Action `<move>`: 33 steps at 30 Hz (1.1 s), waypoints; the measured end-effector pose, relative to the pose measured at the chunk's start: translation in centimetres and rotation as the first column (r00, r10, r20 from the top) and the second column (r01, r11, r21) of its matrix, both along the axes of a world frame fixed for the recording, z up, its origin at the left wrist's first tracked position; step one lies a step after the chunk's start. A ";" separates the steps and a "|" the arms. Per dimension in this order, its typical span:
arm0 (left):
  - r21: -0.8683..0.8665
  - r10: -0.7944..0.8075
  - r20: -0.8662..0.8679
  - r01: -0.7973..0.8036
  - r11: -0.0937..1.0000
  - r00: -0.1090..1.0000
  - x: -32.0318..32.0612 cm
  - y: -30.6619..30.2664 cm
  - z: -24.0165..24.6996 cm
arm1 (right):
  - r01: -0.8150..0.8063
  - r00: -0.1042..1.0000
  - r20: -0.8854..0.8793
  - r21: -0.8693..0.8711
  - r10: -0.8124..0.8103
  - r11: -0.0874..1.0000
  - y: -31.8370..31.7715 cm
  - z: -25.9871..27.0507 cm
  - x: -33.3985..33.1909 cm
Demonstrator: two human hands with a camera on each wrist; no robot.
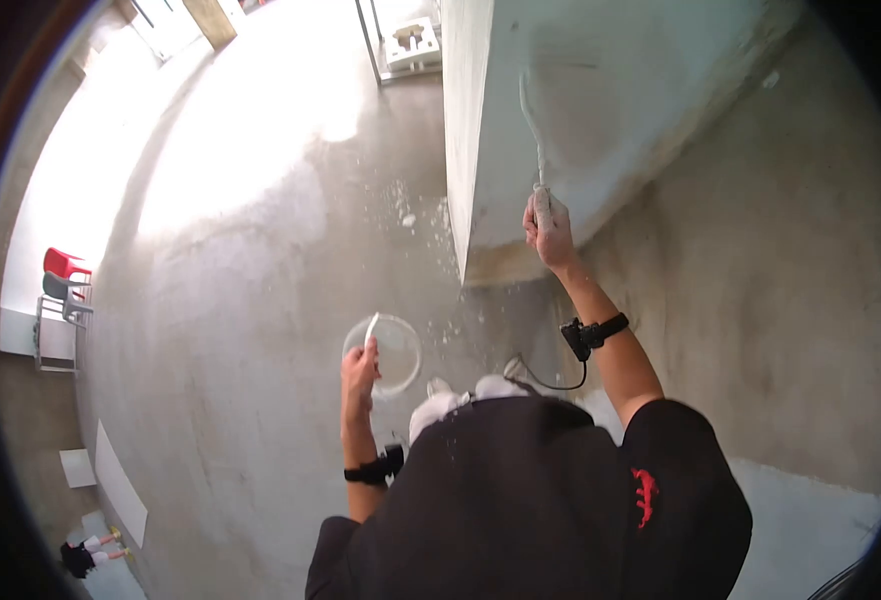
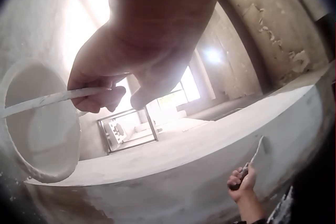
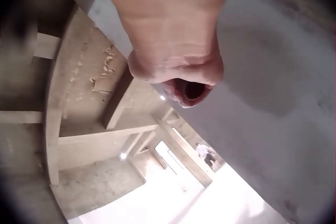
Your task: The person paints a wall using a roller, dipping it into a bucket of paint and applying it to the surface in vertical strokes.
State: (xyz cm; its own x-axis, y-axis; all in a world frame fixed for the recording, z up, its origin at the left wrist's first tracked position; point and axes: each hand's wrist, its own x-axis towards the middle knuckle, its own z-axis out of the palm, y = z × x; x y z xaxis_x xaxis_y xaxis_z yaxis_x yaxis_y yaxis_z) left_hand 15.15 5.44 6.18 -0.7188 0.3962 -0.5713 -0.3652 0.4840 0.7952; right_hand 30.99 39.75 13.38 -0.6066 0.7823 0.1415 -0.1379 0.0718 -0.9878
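The right hand (image 1: 548,225) grips the dark handle of a flat tool (image 2: 256,153); its long pale blade (image 1: 531,120) is seen edge-on at the grey wall face (image 1: 620,90). Whether the blade touches the wall is unclear. Lower down, the left hand (image 1: 360,370) has its fingers curled round a narrow white strip (image 2: 44,100), which crosses the mouth of a round pale bucket (image 1: 417,360). In the right wrist view, the right hand (image 3: 176,71) is closed round the handle's end (image 3: 194,90) and hides the blade.
The wall's corner edge (image 1: 467,200) stands just left of the right hand. White splatters (image 1: 407,218) mark the concrete floor. A metal frame (image 1: 375,50) is beyond the wall. Red and grey chairs (image 1: 67,265) stand far left, and another person (image 1: 78,560) is at lower left.
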 end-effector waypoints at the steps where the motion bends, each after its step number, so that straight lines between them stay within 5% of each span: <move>1: 0.021 0.011 0.019 -0.012 1.000 1.000 -0.1 0.0 -0.2 | 0.005 0.998 0.056 -0.087 0.000 0.996 -0.8 -2.5 1.0; 9: 0.028 -0.021 0.005 0.021 0.999 1.000 -0.7 0.6 -0.8 | 0.250 0.857 0.515 -0.454 0.023 0.856 -3.8 -15.9 7.6; 11: -0.006 -0.041 -0.003 0.041 0.999 0.999 -0.9 0.6 -0.8 | 0.276 0.723 0.681 -0.445 0.121 0.852 -3.8 -17.0 6.9; 17: -0.045 -0.042 -0.007 0.042 0.998 0.999 -0.9 0.5 -0.9 | 0.227 0.829 0.539 -0.565 0.147 0.793 -5.3 -18.3 1.7; 24: -0.088 -0.006 0.004 0.006 0.996 1.000 -1.1 0.2 -2.6 | 0.270 0.707 0.634 -0.650 0.312 0.710 -1.3 -21.6 -0.9; 27: -0.107 -0.034 -0.041 0.029 0.994 0.999 -1.0 -0.2 -3.5 | 0.302 0.690 0.674 -0.601 0.265 0.740 -1.8 -21.4 -0.7; 33: -0.129 -0.019 -0.043 0.013 0.992 0.999 -1.0 -0.4 -3.9 | 0.261 0.859 0.508 -0.531 0.056 0.806 -3.1 -14.9 1.7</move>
State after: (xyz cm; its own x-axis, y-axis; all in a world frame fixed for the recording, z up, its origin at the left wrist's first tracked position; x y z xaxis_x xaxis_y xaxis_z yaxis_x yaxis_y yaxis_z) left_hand 14.17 5.07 2.28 -0.7386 0.3330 -0.5861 -0.3223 0.5892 0.7409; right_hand 32.69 36.67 -1.51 -0.3793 0.6801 -0.6274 0.3344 -0.5314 -0.7783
